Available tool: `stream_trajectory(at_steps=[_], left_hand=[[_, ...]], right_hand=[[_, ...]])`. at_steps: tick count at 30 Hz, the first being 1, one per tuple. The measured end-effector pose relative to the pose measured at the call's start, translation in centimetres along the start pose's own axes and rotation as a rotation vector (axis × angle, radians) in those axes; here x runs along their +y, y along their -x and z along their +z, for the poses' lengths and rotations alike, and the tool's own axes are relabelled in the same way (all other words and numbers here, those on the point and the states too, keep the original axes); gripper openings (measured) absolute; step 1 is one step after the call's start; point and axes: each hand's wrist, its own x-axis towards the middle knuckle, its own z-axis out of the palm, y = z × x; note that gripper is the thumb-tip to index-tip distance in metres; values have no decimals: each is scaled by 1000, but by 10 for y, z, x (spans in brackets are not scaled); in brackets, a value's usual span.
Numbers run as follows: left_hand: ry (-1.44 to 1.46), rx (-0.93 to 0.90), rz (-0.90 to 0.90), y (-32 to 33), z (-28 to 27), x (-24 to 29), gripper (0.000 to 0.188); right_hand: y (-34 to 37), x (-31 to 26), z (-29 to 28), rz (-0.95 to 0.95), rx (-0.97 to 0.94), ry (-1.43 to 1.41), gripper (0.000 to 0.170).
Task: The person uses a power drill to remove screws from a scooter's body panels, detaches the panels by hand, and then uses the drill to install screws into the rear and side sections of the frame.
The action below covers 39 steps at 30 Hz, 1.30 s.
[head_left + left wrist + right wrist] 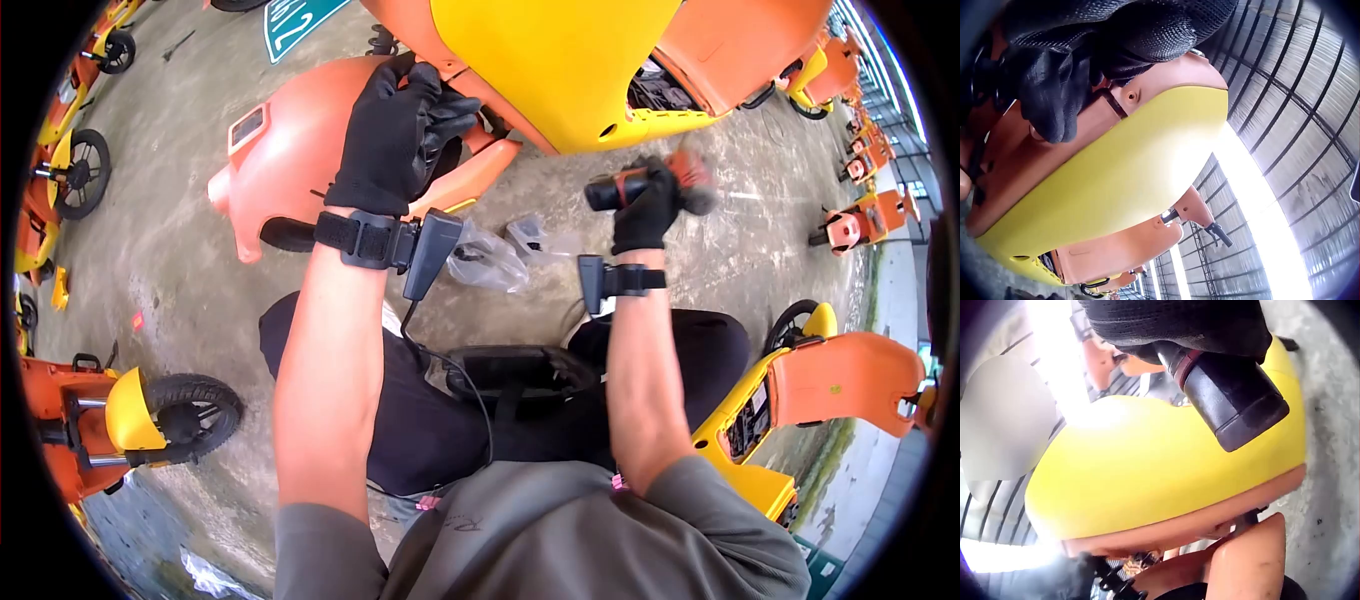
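My left hand point(405, 135), in a black glove, has bent fingers at the orange lower trim point(1079, 137) of a scooter's yellow body panel point(545, 60). One gloved fingertip rests against this trim beside a screw hole in the left wrist view; I cannot tell whether the fingers pinch something small. My right hand point(645, 210), also gloved, grips a cordless drill point(690, 180) out to the right, just below the panel. The drill's head is blurred in the head view. Its black battery end point(1238, 403) sticks out of the fist in front of the yellow panel in the right wrist view.
An orange fender point(310, 130) lies beyond my left forearm. Clear plastic bags point(490, 258) lie on the concrete floor between my arms. A black tray-like container point(515, 370) sits between my knees. More orange and yellow scooters point(180, 415) stand on both sides.
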Motion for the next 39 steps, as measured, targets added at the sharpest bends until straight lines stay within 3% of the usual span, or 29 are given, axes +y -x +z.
stream_trajectory(at_steps=[3,7,11,13,19,21,31,33,35,37,39], left_hand=[[-5,-29,27,-1,-5,-4,31],[18,-1,-10,2,-2,-1,30],[-67,24,-20,10,3,3,25],[-84,20,48,14,7,3,23],[-157,-25,17,14,3,6,17],[-231,44,2,15,8,9,14],[-254,-38,23,15,-3,8,20],[-286,-187,115,16,-12,4,28],[-411,-142,174,13,-9,6,26],[-153,-31,-63,11,-7,8,27],[-201,21,-82,13,1,14,27]], right_hand=[[6,53,-27,335,180,-187,14],[15,103,-30,536,381,-268,20],[7,141,-26,679,308,-433,23],[4,156,-21,700,295,-485,23],[6,154,2,750,228,-638,20],[4,160,4,706,217,-675,18],[-3,171,-3,709,201,-660,15],[0,163,2,700,134,-666,28],[0,160,1,701,66,-672,36],[0,158,3,686,74,-654,38],[2,154,5,676,84,-645,39]])
